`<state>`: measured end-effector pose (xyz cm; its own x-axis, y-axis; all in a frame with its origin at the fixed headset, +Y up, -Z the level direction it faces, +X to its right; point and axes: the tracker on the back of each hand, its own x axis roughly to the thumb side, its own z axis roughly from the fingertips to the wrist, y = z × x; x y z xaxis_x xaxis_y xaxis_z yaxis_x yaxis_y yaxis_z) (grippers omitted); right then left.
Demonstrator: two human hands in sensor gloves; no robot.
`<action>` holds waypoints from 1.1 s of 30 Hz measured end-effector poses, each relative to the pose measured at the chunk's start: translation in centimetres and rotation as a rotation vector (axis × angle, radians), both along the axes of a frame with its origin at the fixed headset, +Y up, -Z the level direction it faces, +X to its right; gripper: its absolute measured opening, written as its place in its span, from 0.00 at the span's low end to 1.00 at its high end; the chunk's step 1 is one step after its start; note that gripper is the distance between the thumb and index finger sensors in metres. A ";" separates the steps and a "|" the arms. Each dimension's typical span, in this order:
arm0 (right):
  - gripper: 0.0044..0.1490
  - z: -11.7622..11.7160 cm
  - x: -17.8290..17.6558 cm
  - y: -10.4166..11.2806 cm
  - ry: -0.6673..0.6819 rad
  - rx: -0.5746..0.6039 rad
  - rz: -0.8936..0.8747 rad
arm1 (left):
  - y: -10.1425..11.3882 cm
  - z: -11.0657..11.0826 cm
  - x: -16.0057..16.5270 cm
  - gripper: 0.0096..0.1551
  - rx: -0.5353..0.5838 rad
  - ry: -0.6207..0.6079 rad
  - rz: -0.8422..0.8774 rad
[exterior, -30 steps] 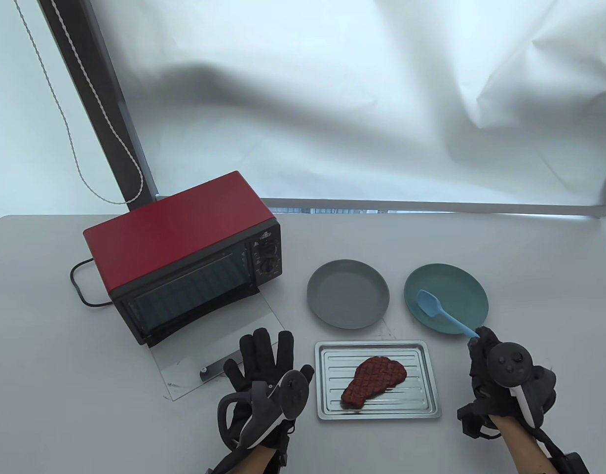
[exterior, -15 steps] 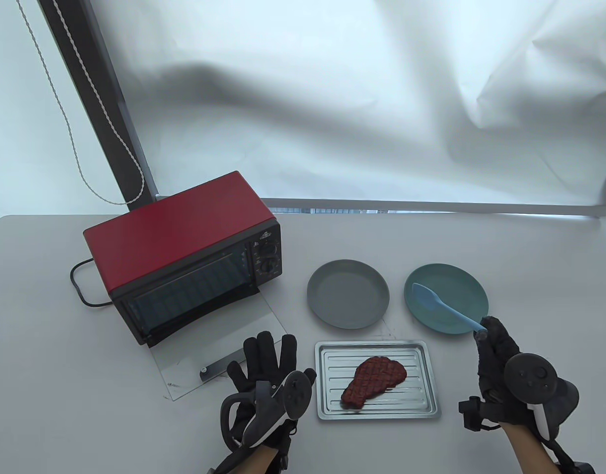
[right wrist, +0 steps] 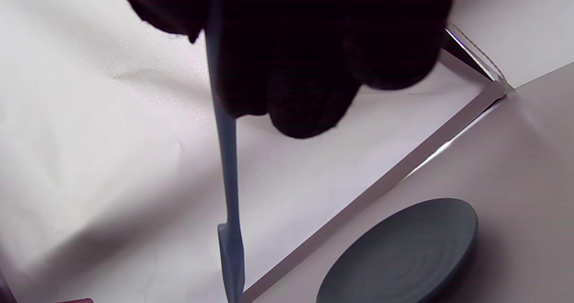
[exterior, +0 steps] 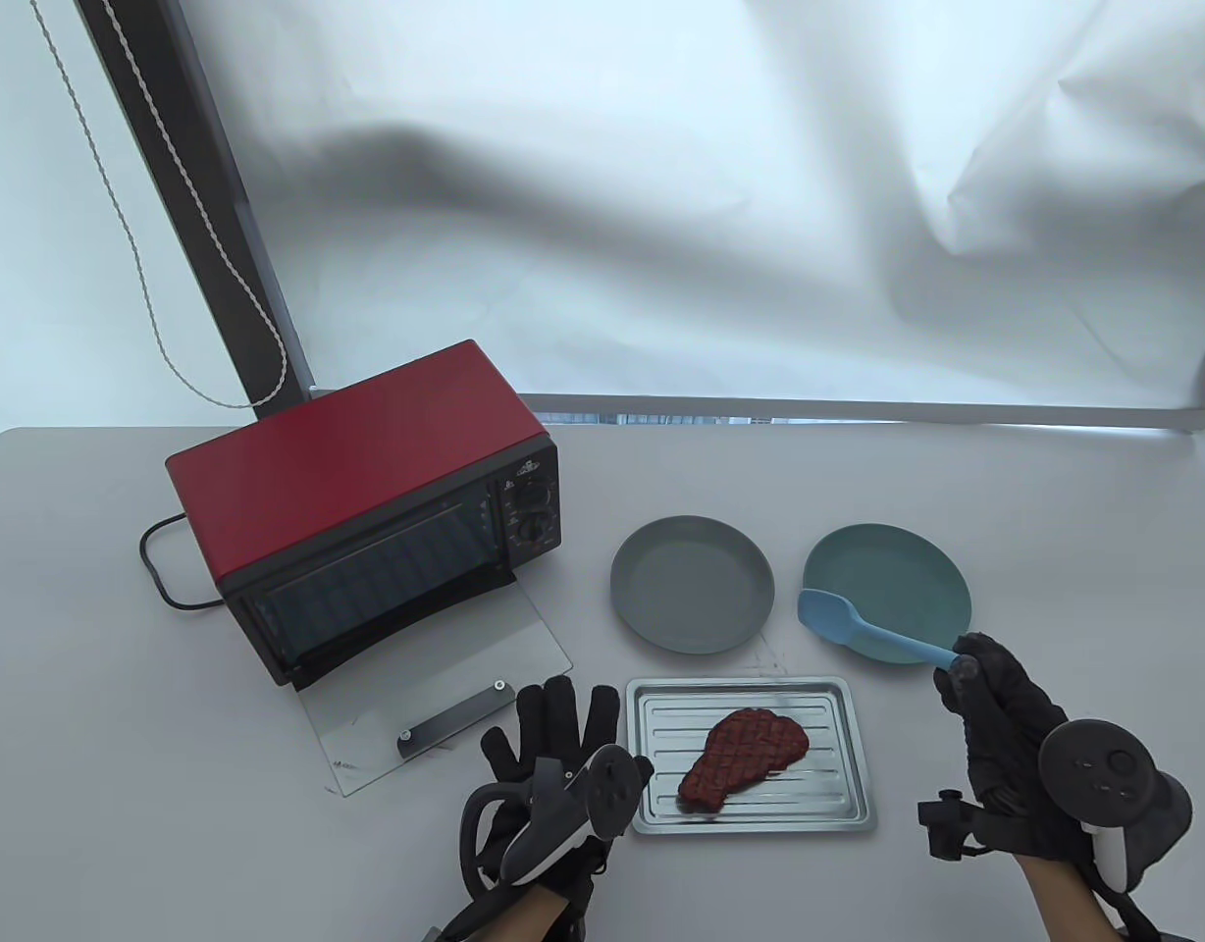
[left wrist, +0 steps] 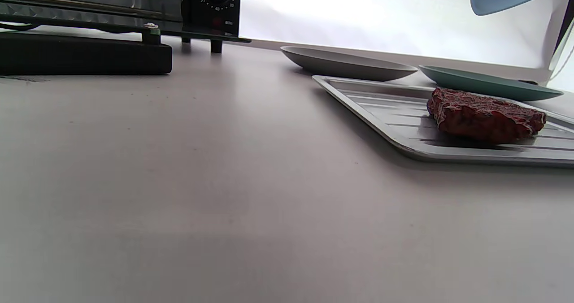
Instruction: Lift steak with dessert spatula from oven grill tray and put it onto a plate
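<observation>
A brown grilled steak (exterior: 745, 760) (left wrist: 486, 114) lies on the ridged metal oven tray (exterior: 830, 790) (left wrist: 381, 101) near the table's front. My right hand (exterior: 964, 665) grips the handle end of a light blue dessert spatula (exterior: 838, 616). The spatula is raised, its blade over the left rim of the teal plate (exterior: 902, 569). The right wrist view shows the spatula (right wrist: 229, 182) edge-on under my gloved fingers (right wrist: 314, 70). My left hand (exterior: 563, 711) lies flat with straight fingers just left of the tray, holding nothing. An empty grey plate (exterior: 691, 597) (left wrist: 345, 63) sits behind the tray.
A red toaster oven (exterior: 367, 500) (left wrist: 121, 2) stands at the left with its glass door (exterior: 436, 702) folded down onto the table, close to my left hand. Its black cord (exterior: 156, 569) loops out behind. A white cloth backdrop (exterior: 661, 245) closes the far side.
My right hand drew back to the right and swung the spatula blade left, from the teal plate's middle to its left rim. My left hand slid right, up to the tray.
</observation>
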<state>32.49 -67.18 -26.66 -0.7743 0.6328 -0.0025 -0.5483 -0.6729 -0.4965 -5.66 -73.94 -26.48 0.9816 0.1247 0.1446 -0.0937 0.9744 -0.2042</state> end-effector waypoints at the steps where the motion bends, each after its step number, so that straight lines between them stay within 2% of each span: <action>1: 0.27 0.0 0.0 0.0 0.001 -0.002 0.001 | -0.2 0.0 0.1 0.45 -0.009 -0.004 -0.002; 18: 0.26 -0.7 2.4 -0.3 -0.059 -0.080 0.029 | -3.9 -0.1 1.4 0.52 -0.196 -0.057 -0.039; 33: 0.24 -2.2 4.7 -1.9 -0.030 -0.317 0.006 | -6.0 -0.9 1.1 0.55 -0.358 -0.053 -0.028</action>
<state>37.21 -69.12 -28.82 -0.7743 0.5926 -0.2222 -0.5323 -0.7997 -0.2776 -4.60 -79.92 -27.41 0.9776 0.1502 0.1477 -0.0482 0.8421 -0.5371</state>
